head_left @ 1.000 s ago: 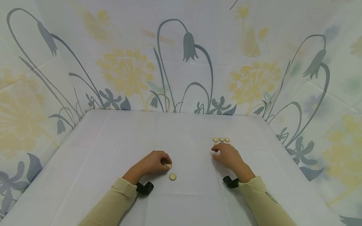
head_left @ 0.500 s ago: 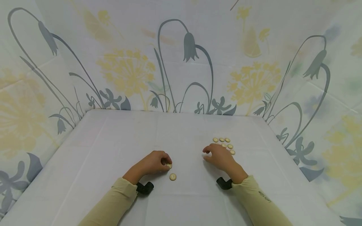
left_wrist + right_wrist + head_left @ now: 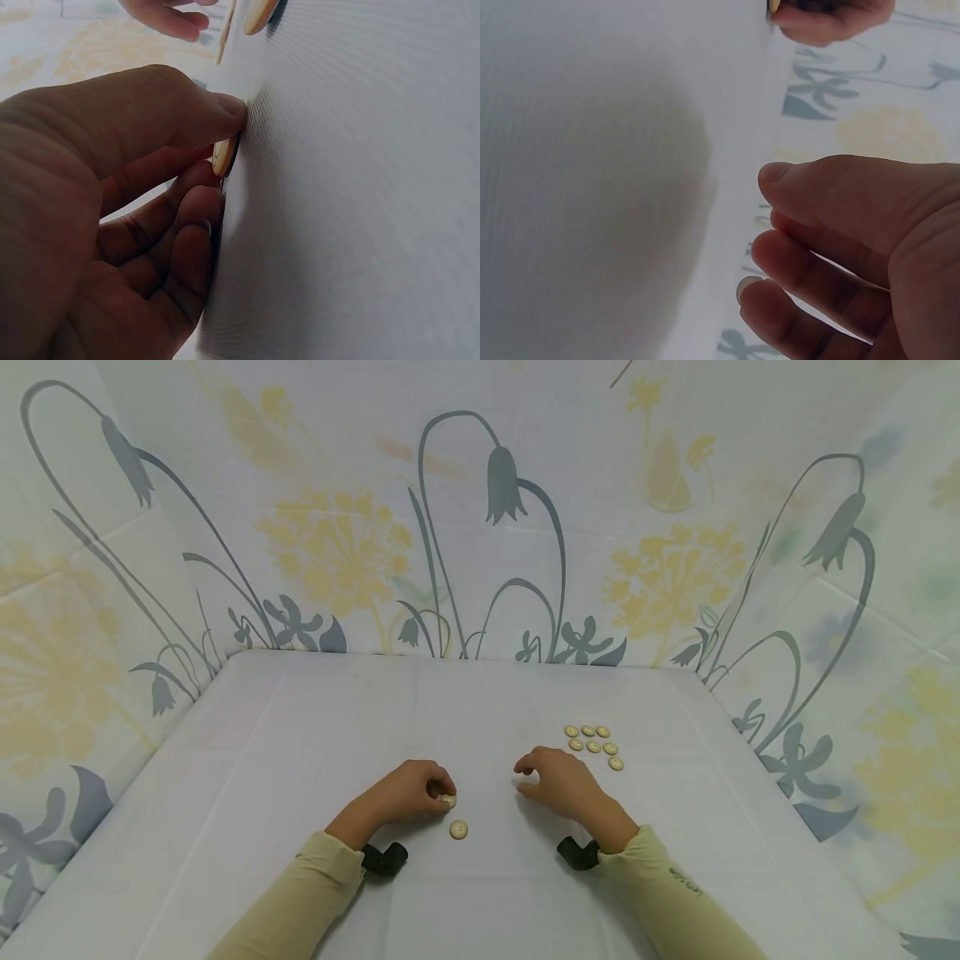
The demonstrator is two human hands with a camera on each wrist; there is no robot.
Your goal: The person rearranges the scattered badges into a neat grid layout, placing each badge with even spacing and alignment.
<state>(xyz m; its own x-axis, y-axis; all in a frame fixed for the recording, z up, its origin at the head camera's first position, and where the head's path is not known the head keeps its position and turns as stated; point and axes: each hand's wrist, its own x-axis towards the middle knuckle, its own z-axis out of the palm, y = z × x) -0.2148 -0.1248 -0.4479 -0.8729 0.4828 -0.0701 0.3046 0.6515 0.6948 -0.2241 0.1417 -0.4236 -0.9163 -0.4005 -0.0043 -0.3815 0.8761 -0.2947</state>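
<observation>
The table (image 3: 315, 735), draped in white cloth, carries everything, and flowered sheets (image 3: 337, 527) close it in on three sides, so each small pale thing stands out against a plain ground. The left hand (image 3: 408, 793) rests knuckles-up on the cloth with its grip closed on one cream button (image 3: 447, 799); the left wrist view shows that button (image 3: 223, 155) pinched between thumb and curled fingers, its edge pressed to the cloth, probably to lever it up from the flat surface. Just beneath that grip, toward the person, a second loose button (image 3: 458, 829) lies flat, within easy reach. The right hand (image 3: 558, 781) hovers beside the left, its grip empty and loosely curled, thumb and fingers (image 3: 795, 262) apart with nothing between them. Behind and to the outer side of that grip sits a cluster of buttons (image 3: 594, 746), laid in neat short rows, apparently a sorted set kept apart from the loose ones.
</observation>
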